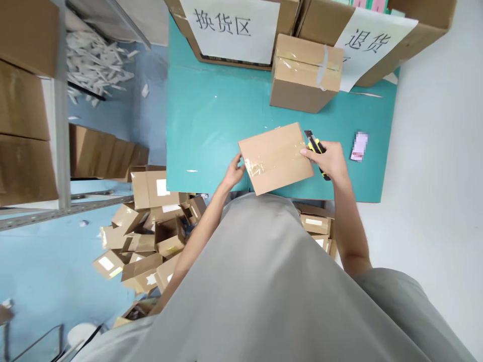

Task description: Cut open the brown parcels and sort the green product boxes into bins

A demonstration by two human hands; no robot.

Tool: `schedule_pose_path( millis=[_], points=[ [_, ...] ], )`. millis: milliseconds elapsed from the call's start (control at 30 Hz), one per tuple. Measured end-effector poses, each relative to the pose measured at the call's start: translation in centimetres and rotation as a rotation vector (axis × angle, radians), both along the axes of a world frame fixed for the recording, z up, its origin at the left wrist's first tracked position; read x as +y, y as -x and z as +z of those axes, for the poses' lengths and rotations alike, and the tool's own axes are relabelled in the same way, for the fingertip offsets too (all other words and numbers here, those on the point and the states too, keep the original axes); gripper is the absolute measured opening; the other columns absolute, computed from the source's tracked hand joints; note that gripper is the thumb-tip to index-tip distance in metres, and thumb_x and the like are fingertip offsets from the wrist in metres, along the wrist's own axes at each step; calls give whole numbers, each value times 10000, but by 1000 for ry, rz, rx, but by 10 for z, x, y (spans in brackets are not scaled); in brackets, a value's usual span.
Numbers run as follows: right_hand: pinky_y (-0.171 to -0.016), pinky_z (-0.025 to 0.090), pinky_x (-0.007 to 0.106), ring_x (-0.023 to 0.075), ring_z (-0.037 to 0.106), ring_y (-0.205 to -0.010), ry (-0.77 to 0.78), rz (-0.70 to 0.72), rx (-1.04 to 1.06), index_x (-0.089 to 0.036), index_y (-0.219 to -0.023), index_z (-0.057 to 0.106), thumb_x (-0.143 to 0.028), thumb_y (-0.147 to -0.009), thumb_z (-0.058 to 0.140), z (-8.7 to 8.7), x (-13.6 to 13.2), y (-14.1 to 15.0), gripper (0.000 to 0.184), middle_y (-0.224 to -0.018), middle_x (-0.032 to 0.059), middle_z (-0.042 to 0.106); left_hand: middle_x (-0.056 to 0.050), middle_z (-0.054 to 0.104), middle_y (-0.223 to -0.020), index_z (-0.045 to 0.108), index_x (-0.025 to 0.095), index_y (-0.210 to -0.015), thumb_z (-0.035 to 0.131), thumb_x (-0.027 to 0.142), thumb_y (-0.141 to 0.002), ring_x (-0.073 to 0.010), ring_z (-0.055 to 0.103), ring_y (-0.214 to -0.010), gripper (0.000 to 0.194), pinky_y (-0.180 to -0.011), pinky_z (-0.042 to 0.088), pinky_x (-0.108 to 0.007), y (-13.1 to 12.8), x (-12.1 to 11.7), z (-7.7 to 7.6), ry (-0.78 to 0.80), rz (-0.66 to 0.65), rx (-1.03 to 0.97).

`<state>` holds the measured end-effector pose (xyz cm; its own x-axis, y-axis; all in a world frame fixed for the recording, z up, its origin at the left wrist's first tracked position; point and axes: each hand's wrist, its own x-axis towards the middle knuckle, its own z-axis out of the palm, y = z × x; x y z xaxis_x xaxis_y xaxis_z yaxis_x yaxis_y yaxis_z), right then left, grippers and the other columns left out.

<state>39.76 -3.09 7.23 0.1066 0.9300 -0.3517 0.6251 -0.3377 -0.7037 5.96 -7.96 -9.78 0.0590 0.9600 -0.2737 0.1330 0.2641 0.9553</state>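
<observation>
At the top we read 换货区 and 退货 on signs (234, 31); over the teal surface (211, 120), our right hand (331, 160) clasps cutter (317, 147) and carton (276, 160), our left hand (233, 174) curling loosely beside, grip unclear.

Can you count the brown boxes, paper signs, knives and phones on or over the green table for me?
Brown boxes: 4 (the held box, the small taped box, the left big box, the right big box)
Paper signs: 2
Knives: 1
Phones: 1
Total: 8
</observation>
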Motion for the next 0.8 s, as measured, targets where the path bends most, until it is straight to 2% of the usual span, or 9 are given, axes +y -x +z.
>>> schedule_pose_path(
  millis=[100, 133, 200, 267, 400, 500, 567, 667, 800],
  points=[
    [-631, 457, 282, 192, 621, -714, -45, 23, -87, -187, -851, 780, -511, -833, 920, -3, -4, 7, 354, -689, -13, 671, -125, 729, -1598, 738, 266, -1462, 646, 552, -1069, -316, 650, -1533, 495, -1308, 515, -534, 19, 15, 43, -109, 78, 23],
    [-644, 465, 287, 200, 632, -731, -52, 32, -106, -187, -882, 785, -542, -852, 904, -3, -6, 7, 377, -701, -9, 677, -124, 746, -1571, 755, 264, -1425, 642, 568, -1081, -306, 679, -1493, 473, -1272, 551, -513, 21, 21, 58, -138, 72, 42],
    [-675, 483, 300, 220, 656, -765, -69, 50, -157, -190, -929, 783, -603, -904, 856, -1, -10, 7, 421, -731, 6, 695, -131, 795, -1464, 774, 236, -1349, 761, 556, -1014, -302, 746, -1366, 463, -1175, 623, -485, 21, 30, 84, -178, 22, 98],
    [-719, 506, 321, 247, 691, -813, -100, 48, -236, -201, -978, 770, -665, -973, 777, 5, -17, 8, 464, -783, 31, 720, -131, 824, -1355, 777, 212, -1278, 864, 507, -930, -290, 778, -1250, 464, -1065, 671, -445, 18, 37, 98, -193, -22, 148],
    [-802, 546, 376, 286, 744, -850, -147, 15, -353, -227, -1181, 726, -723, -1119, 531, 25, -45, 17, 537, -857, 69, 747, -128, 827, -1257, 758, 204, -1209, 909, 446, -893, -270, 768, -1168, 425, -923, 685, -373, 15, 42, 101, -193, -40, 186],
    [-791, 571, 385, 273, 751, -760, -72, 57, -258, -217, -1402, 642, -641, -1176, 410, 42, -74, 38, 533, -842, 56, 769, -128, 820, -1245, 746, 209, -1199, 915, 440, -892, -270, 757, -1167, 420, -900, 679, -360, 16, 41, 97, -191, -34, 181],
    [-794, 600, 388, 265, 769, -735, -3, 157, -150, -197, -1527, 583, -553, -1180, 405, 49, -90, 60, 528, -902, 67, 814, -128, 818, -1242, 743, 210, -1196, 914, 438, -890, -270, 754, -1166, 418, -896, 679, -358, 16, 41, 97, -187, -32, 180],
    [-899, 638, 416, 280, 827, -822, 56, 378, -60, -187, -1635, 583, -451, -1169, 421, 54, -103, 98, 559, -1036, 101, 866, -124, 815, -1238, 737, 208, -1199, 909, 441, -892, -270, 754, -1164, 422, -905, 681, -365, 15, 41, 98, -187, -35, 197],
    [-1004, 610, 418, 323, 851, -1025, 63, 504, -141, -167, -1718, 570, -355, -1174, 428, 58, -99, 137, 592, -1201, 140, 884, -123, 807, -1240, 727, 203, -1202, 906, 460, -901, -274, 755, -1169, 435, -933, 685, -384, 15, 42, 97, -183, -47, 222]
  ],
)
